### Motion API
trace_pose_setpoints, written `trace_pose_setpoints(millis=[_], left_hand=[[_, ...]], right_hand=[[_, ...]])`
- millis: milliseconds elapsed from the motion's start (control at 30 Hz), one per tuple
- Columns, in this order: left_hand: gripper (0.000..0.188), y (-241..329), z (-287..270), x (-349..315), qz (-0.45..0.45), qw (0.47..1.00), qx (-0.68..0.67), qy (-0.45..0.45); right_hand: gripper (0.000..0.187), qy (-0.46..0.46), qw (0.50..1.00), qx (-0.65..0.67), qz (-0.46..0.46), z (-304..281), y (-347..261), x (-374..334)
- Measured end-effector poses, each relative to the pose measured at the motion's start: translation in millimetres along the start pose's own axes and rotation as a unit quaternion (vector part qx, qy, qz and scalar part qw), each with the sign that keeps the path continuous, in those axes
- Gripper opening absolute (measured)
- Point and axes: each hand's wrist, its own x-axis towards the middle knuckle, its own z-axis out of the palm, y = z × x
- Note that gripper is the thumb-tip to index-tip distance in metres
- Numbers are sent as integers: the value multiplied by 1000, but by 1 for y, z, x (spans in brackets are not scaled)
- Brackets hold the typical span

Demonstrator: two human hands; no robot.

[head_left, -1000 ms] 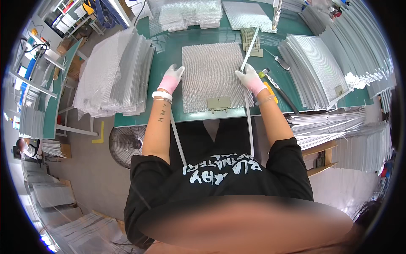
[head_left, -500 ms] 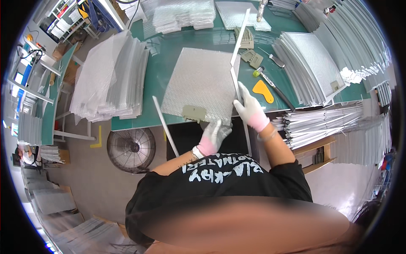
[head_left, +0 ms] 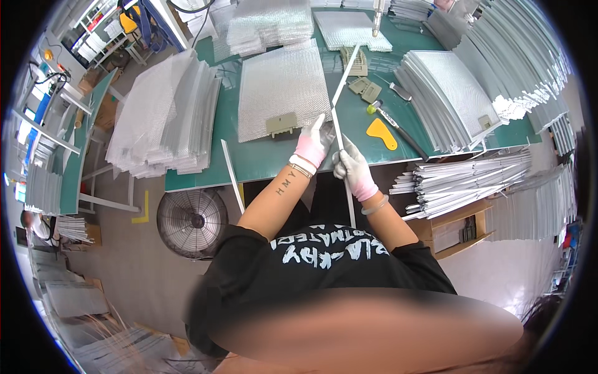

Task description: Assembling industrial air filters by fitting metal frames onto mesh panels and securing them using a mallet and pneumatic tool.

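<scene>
Left head-worn fisheye; wide downward view, near, over both hands [head_left: 313, 143] and green table [head_left: 352, 115]

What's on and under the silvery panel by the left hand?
On the silvery panel: a beige plastic piece near its front edge, hiding the patch below. Green table shows around the panel; anything under it is covered.

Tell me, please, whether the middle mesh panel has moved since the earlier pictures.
Yes; the mesh panel has moved back, away from the front edge of the green table and nearer the stack behind.
</scene>
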Motion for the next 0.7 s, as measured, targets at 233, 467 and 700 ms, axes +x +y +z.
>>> trace_pose_setpoints(millis=[233,467,700], left_hand=[[18,0,22,-11,-6,999,22,24],[15,-12,30,-8,-30,993,-74,89],[25,-22,24,-36,-24,998,-52,1]], right_hand=[[57,95,988,-121,-12,2,6,-10],[56,106,986,-126,-33,2,2,-8],[46,64,934,-350,-31,-5,-54,79]])
